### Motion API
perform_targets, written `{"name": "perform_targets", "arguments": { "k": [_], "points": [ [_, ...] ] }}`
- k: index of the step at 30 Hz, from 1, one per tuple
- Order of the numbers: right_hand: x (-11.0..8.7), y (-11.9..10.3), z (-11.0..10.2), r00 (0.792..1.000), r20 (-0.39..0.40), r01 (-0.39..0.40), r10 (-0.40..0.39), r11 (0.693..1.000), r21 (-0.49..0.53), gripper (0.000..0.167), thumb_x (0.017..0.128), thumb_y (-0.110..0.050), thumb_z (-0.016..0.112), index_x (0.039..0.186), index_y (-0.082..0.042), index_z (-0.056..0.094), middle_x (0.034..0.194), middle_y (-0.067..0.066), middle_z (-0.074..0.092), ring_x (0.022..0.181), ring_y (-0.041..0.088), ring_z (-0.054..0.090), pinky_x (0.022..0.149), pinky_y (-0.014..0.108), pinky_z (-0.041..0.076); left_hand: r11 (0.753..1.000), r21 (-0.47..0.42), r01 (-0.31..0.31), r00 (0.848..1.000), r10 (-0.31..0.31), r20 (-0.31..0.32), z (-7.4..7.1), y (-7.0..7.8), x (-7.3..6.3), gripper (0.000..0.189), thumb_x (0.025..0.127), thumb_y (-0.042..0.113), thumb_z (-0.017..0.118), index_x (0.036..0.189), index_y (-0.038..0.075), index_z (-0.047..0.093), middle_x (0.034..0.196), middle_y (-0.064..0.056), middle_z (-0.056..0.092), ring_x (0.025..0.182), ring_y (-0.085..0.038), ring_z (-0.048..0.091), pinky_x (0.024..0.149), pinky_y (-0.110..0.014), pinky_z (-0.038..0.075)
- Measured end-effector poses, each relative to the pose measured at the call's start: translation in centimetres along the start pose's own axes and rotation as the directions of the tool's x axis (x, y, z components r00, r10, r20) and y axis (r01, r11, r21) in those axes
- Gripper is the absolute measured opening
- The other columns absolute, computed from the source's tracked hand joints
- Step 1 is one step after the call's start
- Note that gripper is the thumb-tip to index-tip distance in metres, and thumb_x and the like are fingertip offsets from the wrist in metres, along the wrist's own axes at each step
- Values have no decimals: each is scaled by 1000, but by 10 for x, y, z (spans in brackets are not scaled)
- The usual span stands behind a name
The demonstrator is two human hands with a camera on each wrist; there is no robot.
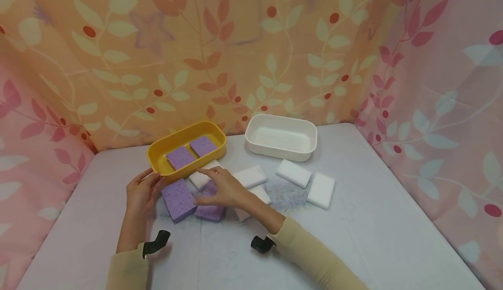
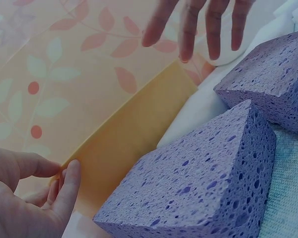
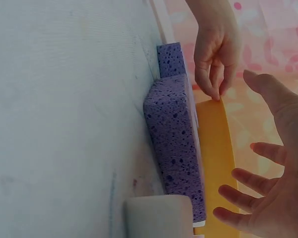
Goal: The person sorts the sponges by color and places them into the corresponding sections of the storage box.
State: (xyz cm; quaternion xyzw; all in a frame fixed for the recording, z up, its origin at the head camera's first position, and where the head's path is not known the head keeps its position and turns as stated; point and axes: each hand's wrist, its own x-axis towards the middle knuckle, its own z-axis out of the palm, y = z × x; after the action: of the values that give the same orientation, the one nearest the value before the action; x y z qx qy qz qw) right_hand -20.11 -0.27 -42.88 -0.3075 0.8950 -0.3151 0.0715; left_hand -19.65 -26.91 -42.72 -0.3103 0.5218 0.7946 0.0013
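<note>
A yellow, rounded rectangular plastic tub [image 1: 217, 153] stands on the table toward the back left, set at a slant. Two purple, pitted sponge blocks [image 1: 180, 157] lie inside it, one toward the middle, the other toward its right end. The person's left hand [image 1: 141, 189] is clamped on the tub, thumb and fingers pinching the rim at its near left corner. The right hand [image 1: 228, 187] is apart from it, held over the blocks in front of the tub, its fingers spread and nothing in its grasp.

Just in front of the tub, a third purple sponge block [image 1: 178, 200] lies flat, with a fourth purple sponge block [image 1: 210, 213] at its right, partly hidden by the right hand. A white, smooth rectangular block [image 1: 201, 181] lies near the tub's front wall, behind the purple pair. More white blocks [image 1: 250, 176] lie to the right, some under the right forearm, where their exact number cannot be told; two others [image 1: 321, 190] lie farther right, near each other.

A white, rounded rectangular tub [image 1: 275, 151] stands behind them, right of the yellow one. Both arms wear beige sleeves [image 1: 314, 253]. The white-covered table [image 1: 220, 264] has bluish smudges, and leaf-patterned orange and pink curtains [image 1: 243, 58] surround it.
</note>
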Motion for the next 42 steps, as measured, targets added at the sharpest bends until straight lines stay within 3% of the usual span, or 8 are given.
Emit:
{"name": "perform_targets", "arguments": {
  "k": [13, 21, 30, 37, 42],
  "points": [
    [-11, 13, 12, 1000, 15, -11, 10, 998, 68, 97, 82, -50, 89, 162, -20, 44, 152, 11, 51, 140, 27, 48, 117, 40, 46, 1000, -2, -16, 1000, 16, 4, -1, -1, -1, 64, 107, 10, 61, 165, 15, 36, 133, -4, 59, 101, -6, 74, 85, -17, 60],
    [-15, 15, 11, 998, 41, -42, 40, 998, 52, 93, 81, -51, 90, 159, -21, 48, 153, 11, 48, 140, 28, 45, 116, 41, 46, 1000, 13, -23, 999, 22, 25, -1, 1, -3, 65, 107, 9, 60, 166, 13, 34, 108, 4, 69, 94, -5, 75, 85, -17, 60],
    [-20, 18, 10, 999, 35, -2, 0, 998, 63, 91, 79, -45, 93, 156, -16, 53, 150, 12, 48, 137, 30, 46, 115, 39, 46, 1000, 20, -12, 1000, 12, 26, -3, 0, -3, 64, 108, 11, 59, 166, 15, 34, 123, -1, 63, 96, -5, 75, 87, -16, 59],
    [-21, 21, 12, 998, 59, 1, -5, 999, 53, 95, 76, -44, 95, 156, -17, 52, 151, 11, 46, 137, 28, 45, 112, 36, 46, 997, 48, -51, 998, 50, 29, -3, -3, -2, 64, 108, 11, 59, 166, 12, 33, 108, 5, 68, 89, -2, 73, 86, -15, 58],
    [-20, 24, 14, 998, 66, 16, -18, 1000, 21, 100, 71, -42, 99, 156, -16, 52, 153, 14, 44, 136, 29, 45, 111, 35, 47, 997, 49, -52, 998, 51, 25, -3, -3, -1, 63, 108, 11, 58, 166, 12, 34, 121, 1, 63, 89, -1, 73, 86, -15, 58]
  ]
}}
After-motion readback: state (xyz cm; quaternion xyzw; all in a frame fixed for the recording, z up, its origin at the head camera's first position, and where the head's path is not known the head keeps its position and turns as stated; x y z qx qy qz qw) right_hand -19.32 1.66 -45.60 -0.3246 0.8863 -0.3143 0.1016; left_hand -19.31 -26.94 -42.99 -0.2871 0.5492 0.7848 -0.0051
